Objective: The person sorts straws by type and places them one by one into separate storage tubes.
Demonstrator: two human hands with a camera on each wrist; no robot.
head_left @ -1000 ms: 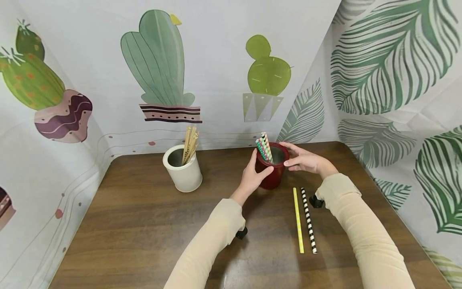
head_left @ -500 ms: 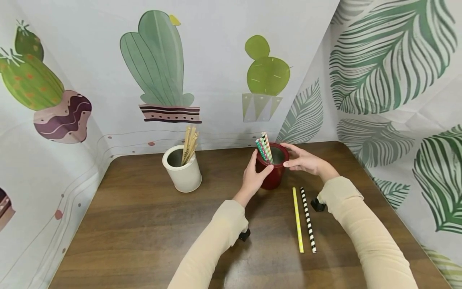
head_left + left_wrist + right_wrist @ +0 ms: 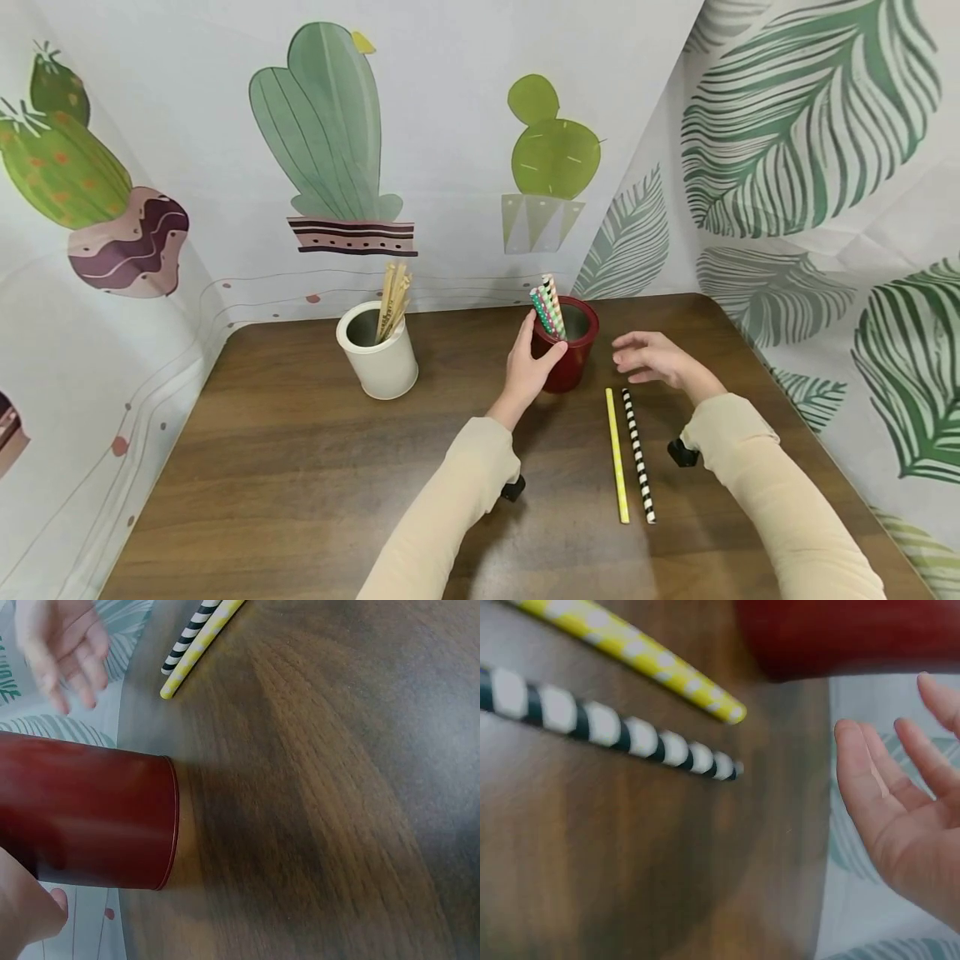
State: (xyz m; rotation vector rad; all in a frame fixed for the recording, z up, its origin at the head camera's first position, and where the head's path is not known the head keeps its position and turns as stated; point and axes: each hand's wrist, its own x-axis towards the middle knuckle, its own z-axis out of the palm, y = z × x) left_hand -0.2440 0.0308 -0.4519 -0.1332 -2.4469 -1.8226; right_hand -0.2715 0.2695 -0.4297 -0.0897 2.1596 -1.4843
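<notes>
A dark red cup (image 3: 567,368) stands upright at the back of the table, holding several patterned paper straws (image 3: 547,310) that lean to its left side. My left hand (image 3: 523,367) grips the cup's left side, thumb near the front rim; its fingers behind are mostly hidden. Right of the cup, apart from it, my right hand (image 3: 656,360) hangs with loosely bent fingers and nothing in them, as the right wrist view also shows. Below that hand, a yellow-and-white paper straw (image 3: 617,454) and a black-and-white striped paper straw (image 3: 639,454) lie side by side on the table.
To the left stands a white cup (image 3: 390,372) with several tan sticks or straws (image 3: 392,304) leaning in it. The brown wooden table (image 3: 300,483) ends at a wall cloth (image 3: 450,150) printed with cacti and leaves.
My right hand has let go of the red cup's rim and moved right and toward me. The left hand stays on the cup, which has hardly moved.
</notes>
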